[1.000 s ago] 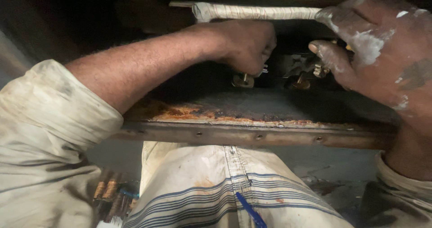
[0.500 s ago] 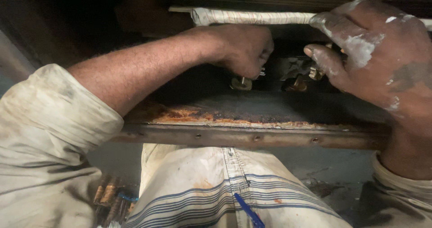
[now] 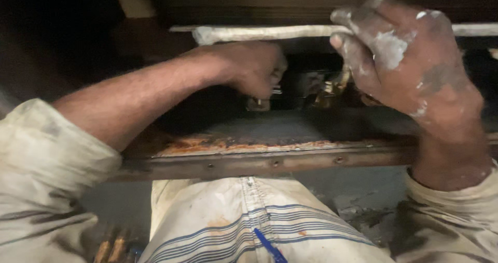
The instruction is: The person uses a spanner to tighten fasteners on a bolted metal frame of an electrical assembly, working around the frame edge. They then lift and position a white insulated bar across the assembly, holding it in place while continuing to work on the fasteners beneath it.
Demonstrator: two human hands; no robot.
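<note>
Dark, cramped space fills the upper part of the view, with a rusty metal ledge running left to right across the middle and a strip with small screws along its front edge. Above the ledge a white wrapped pipe lies level, its long axis going side to side, the left end just above the left hand and the right part passing behind the right hand.

That left hand reaches in from the lower left, forearm slanting up to the right. Its fingers are curled together into a tight fist around a small metal part that pokes out under the knuckles; only a short shiny bit shows, so its full shape and direction cannot be told. It sits just above the ledge, in the shadowed gap under the pipe.

On the other side, the right hand is smeared with pale paint or plaster. Its fingers are bent and close together, hooked over near the pipe, the tips pointing left and down toward a brass-coloured fitting in the gap. Whether they actually grip the fitting is not clear.

Between the two hands the fitting and the metal part lie near each other, in the dark recess.

Below the ledge lies a pale cloth with blue stripes, with a blue pen on it.
</note>
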